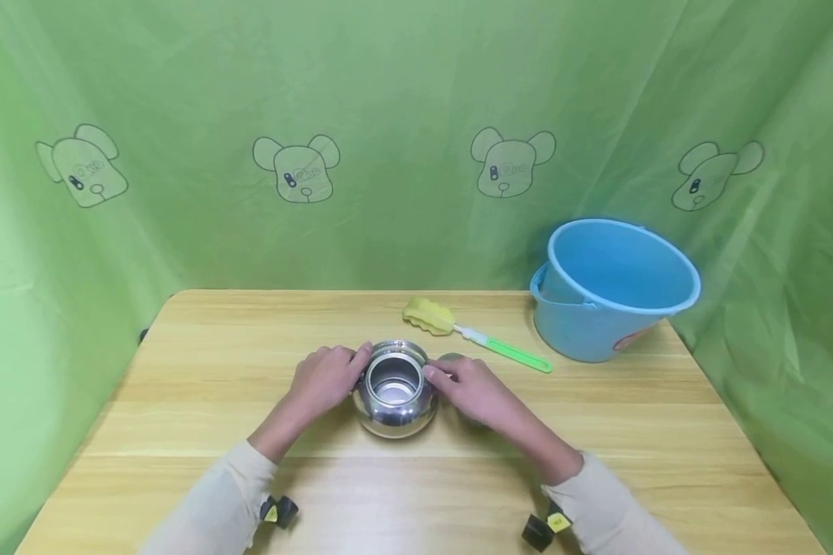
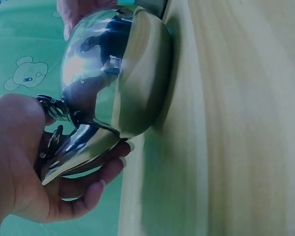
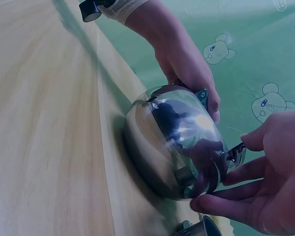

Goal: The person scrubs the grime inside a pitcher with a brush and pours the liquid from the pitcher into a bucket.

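A shiny stainless steel teapot [image 1: 394, 420] stands upright on the table, its round mouth uncovered. My left hand [image 1: 325, 378] holds its left side; in the left wrist view the fingers [image 2: 91, 194] curl around the short spout [image 2: 83, 150]. On the opposite side my right hand [image 1: 475, 389] grips the teapot, with the thumb by the rim at a small metal lug [image 3: 235, 155] and the fingertips against the body. A small metal piece with a round edge [image 3: 206, 227] shows below the right hand in the right wrist view; its kind is unclear.
Behind the teapot lies a sponge brush [image 1: 517, 354] with a yellow head and green handle. A blue bucket [image 1: 576, 331] stands at the back right of the wooden table [image 1: 201, 370]. Green curtains [image 1: 403, 85] with bear drawings hang around the back and sides.
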Action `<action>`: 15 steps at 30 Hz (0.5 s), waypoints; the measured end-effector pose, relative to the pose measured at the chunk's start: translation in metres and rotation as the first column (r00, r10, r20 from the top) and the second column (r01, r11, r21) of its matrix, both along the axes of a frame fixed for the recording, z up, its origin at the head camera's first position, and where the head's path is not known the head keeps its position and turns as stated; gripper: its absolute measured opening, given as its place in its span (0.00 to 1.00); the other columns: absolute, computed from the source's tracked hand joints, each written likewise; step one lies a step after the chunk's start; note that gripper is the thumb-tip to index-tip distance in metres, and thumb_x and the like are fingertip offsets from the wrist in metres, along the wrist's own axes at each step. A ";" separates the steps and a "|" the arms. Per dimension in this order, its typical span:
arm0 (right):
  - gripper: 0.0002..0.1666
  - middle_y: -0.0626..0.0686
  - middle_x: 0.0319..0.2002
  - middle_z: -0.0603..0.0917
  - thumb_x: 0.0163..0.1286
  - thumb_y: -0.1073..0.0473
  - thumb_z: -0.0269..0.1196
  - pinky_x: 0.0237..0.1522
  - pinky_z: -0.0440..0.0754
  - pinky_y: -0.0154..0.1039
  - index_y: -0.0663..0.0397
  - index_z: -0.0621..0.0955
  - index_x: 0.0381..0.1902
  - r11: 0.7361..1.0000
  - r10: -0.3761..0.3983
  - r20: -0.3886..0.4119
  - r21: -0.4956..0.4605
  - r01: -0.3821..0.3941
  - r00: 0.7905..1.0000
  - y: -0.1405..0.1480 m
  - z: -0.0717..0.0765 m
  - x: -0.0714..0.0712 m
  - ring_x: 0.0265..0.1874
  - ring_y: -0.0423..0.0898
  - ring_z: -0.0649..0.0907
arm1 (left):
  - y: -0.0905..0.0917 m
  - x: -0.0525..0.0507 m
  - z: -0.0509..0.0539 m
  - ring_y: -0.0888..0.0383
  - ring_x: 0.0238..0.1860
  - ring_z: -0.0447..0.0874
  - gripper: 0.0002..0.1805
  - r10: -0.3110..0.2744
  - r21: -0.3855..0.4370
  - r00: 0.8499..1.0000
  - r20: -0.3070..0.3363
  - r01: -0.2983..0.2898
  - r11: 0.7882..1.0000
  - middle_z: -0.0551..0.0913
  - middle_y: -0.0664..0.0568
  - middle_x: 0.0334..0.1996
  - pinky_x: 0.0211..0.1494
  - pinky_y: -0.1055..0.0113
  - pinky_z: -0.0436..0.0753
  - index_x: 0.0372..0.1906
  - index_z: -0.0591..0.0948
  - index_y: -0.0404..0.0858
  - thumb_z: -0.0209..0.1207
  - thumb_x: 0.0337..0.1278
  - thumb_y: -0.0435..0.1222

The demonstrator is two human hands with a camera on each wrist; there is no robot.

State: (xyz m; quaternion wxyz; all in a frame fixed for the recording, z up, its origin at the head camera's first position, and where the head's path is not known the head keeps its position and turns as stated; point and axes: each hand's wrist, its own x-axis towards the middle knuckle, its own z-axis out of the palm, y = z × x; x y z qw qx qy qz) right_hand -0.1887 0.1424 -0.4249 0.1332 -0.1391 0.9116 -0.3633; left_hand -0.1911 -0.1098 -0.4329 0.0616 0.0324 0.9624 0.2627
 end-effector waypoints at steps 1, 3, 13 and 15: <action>0.26 0.58 0.61 0.86 0.79 0.43 0.57 0.69 0.80 0.59 0.53 0.83 0.63 1.000 -0.008 -0.015 0.008 0.008 1.000 -0.001 0.000 0.001 0.64 0.58 0.83 | 0.000 0.000 0.000 0.55 0.19 0.74 0.34 0.008 0.008 1.000 0.003 -0.008 1.000 0.78 0.52 0.17 0.22 0.65 0.72 0.19 0.77 0.46 0.38 0.80 0.59; 0.27 0.59 0.62 0.86 0.78 0.44 0.58 0.69 0.80 0.59 0.54 0.82 0.64 1.000 -0.019 -0.048 0.018 0.020 0.999 -0.002 0.001 0.002 0.64 0.59 0.84 | 0.001 0.000 -0.001 0.55 0.20 0.75 0.33 0.024 0.024 1.000 0.003 -0.024 0.999 0.79 0.52 0.18 0.23 0.65 0.73 0.24 0.81 0.45 0.38 0.80 0.59; 0.26 0.59 0.57 0.88 0.76 0.45 0.62 0.62 0.86 0.56 0.56 0.83 0.62 0.999 -0.018 -0.197 0.039 0.027 0.980 -0.005 0.009 0.007 0.56 0.57 0.88 | 0.003 0.002 -0.002 0.51 0.35 0.86 0.35 0.065 0.020 0.996 -0.058 -0.064 0.998 0.89 0.46 0.35 0.31 0.61 0.79 0.58 0.86 0.41 0.39 0.79 0.61; 0.25 0.59 0.57 0.88 0.76 0.46 0.62 0.61 0.86 0.55 0.56 0.84 0.61 0.999 -0.009 -0.212 0.038 0.018 0.977 -0.005 0.009 0.008 0.56 0.57 0.88 | 0.003 0.003 -0.002 0.49 0.39 0.88 0.36 0.070 0.016 0.995 -0.069 -0.069 0.998 0.90 0.45 0.38 0.33 0.58 0.82 0.58 0.86 0.42 0.38 0.78 0.62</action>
